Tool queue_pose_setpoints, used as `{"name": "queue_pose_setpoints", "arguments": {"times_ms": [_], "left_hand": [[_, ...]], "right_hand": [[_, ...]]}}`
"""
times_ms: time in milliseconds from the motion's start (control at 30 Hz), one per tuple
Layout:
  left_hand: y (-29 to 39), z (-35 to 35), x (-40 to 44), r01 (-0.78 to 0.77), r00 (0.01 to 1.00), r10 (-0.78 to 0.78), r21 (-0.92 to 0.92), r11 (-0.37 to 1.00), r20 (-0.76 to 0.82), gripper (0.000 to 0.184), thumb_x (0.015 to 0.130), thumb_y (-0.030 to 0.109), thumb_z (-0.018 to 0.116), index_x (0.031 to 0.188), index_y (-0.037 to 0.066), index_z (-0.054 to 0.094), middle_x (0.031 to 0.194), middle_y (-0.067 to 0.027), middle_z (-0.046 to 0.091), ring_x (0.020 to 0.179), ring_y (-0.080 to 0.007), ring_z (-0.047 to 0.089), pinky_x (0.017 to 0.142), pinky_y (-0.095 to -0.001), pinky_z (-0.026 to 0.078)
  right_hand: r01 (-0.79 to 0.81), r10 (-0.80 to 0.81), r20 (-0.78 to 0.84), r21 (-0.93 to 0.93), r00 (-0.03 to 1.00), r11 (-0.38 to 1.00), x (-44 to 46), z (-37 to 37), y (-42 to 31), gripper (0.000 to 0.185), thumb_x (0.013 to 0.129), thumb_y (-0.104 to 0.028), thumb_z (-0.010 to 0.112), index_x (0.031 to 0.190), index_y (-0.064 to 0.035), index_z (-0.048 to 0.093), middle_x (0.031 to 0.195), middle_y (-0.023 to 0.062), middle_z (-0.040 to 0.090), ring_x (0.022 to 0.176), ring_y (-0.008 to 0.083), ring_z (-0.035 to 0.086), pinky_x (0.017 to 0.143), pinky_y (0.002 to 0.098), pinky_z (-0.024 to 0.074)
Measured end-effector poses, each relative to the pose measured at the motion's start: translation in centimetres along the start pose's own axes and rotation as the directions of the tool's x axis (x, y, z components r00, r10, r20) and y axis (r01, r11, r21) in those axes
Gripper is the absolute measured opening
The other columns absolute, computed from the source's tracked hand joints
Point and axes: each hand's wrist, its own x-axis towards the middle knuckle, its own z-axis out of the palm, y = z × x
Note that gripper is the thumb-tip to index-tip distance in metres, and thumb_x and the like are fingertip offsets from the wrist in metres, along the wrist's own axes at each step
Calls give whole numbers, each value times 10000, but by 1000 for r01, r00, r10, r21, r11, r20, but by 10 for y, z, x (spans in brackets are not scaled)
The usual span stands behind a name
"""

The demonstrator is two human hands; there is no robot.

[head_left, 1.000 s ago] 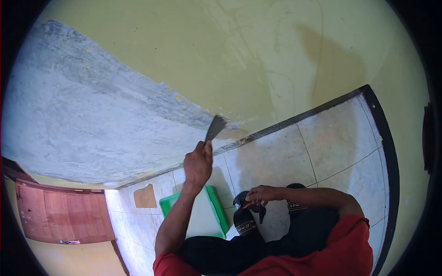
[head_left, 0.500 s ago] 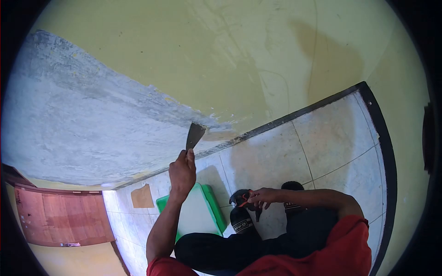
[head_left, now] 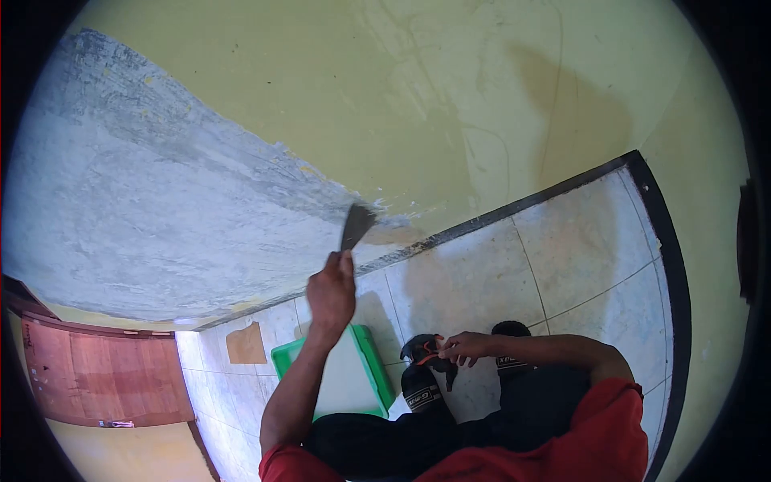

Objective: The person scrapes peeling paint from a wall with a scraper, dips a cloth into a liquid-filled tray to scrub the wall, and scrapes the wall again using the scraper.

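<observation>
My left hand (head_left: 331, 296) is closed around the handle of a putty knife (head_left: 356, 228). The knife's broad dark blade points up against the wall, at the lower border between the scraped grey-white patch (head_left: 185, 209) and the yellow-green paint (head_left: 321, 104). Ragged, light flakes show just right of the blade. My right hand (head_left: 466, 348) is low by my left foot, its fingers bent together at a black-and-orange sandal (head_left: 424, 349). A dark piece hangs below those fingers; whether they grip it or the sandal strap is unclear.
A green-rimmed tray with a white inside (head_left: 381, 369) lies on the tiled floor (head_left: 474, 257) beside my leg. Left of it is a brown piece of cardboard (head_left: 246, 344). A dark skirting strip (head_left: 554, 189) edges the floor. A reddish wooden door (head_left: 104, 373) stands far left.
My left hand and the putty knife have shifted slightly up and to the right along the scraped edge. My right hand stays by the sandal, its fingers slightly moved. The view has tilted a little.
</observation>
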Motion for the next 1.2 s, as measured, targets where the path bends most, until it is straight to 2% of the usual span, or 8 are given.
{"name": "queue_pose_setpoints", "arguments": {"times_ms": [400, 567, 733, 800, 867, 1067, 1133, 1200], "left_hand": [[-1, -1, 17, -3, 998, 8, 82, 997, -61, 336, 963, 332, 445, 834, 50, 572, 636, -242, 595, 637, -470, 584, 569, -543, 452], [-6, -11, 3, 23, 999, -22, 48, 999, -24, 332, 961, 321, 458, 827, 44, 581, 635, -243, 583, 635, -459, 577, 566, -536, 432], [17, 10, 14, -19, 998, 15, 68, 998, 60, 314, 958, 322, 463, 900, 47, 601, 671, -243, 600, 672, -456, 588, 587, -521, 453], [-16, 14, 6, -38, 996, 42, 51, 998, -83, 322, 958, 324, 461, 917, 44, 614, 676, -245, 601, 681, -455, 593, 587, -514, 455], [-18, -15, 7, 87, 992, -94, 79, 993, 79, 321, 955, 319, 467, 975, 44, 629, 674, -254, 598, 679, -455, 594, 590, -509, 457], [5, 14, 14, -62, 998, 62, 42, 997, 6, 283, 947, 317, 479, 895, 68, 604, 657, -248, 603, 657, -453, 601, 586, -539, 463], [-17, 7, 3, -35, 996, 33, -25, 999, -80, 287, 950, 312, 482, 858, 63, 593, 644, -232, 602, 627, -448, 595, 563, -533, 454], [-28, -14, -2, 147, 987, -149, 39, 988, 51, 278, 943, 315, 490, 892, 73, 618, 678, -234, 613, 655, -438, 610, 570, -535, 457]], "right_hand": [[28, -28, -14, 17, 1000, 999, 7, -2, -4, 556, 813, -558, 612, 1129, -103, 567, 929, 67, 581, 816, 171, 582, 684, 349, 507], [68, -68, -19, 32, 998, 997, 4, -1, -8, 493, 843, -479, 619, 1134, -83, 577, 927, 47, 598, 788, 146, 596, 674, 319, 527], [83, -82, -16, 29, 996, 996, 9, -5, -7, 533, 813, -551, 620, 1102, -105, 577, 911, 44, 583, 800, 152, 577, 650, 340, 510], [96, -96, -7, 35, 995, 995, 3, -5, -1, 537, 813, -551, 619, 1103, -101, 576, 912, 46, 583, 801, 154, 578, 653, 342, 514], [114, -108, -70, 90, 992, 989, -2, -9, -2, 533, 817, -549, 615, 1096, -96, 574, 913, 49, 582, 802, 158, 581, 662, 347, 516], [67, -66, -29, 35, 997, 997, 5, -7, -4, 560, 818, -538, 620, 1145, -87, 566, 929, 62, 582, 809, 166, 587, 663, 348, 515], [78, -77, -26, 49, 997, 996, 3, -4, 0, 571, 810, -543, 627, 1143, -82, 565, 930, 63, 583, 812, 167, 589, 661, 348, 516], [105, -104, -26, 60, 994, 993, 1, -3, 7, 582, 803, -547, 633, 1141, -78, 565, 931, 64, 584, 815, 169, 590, 658, 347, 516]]}}
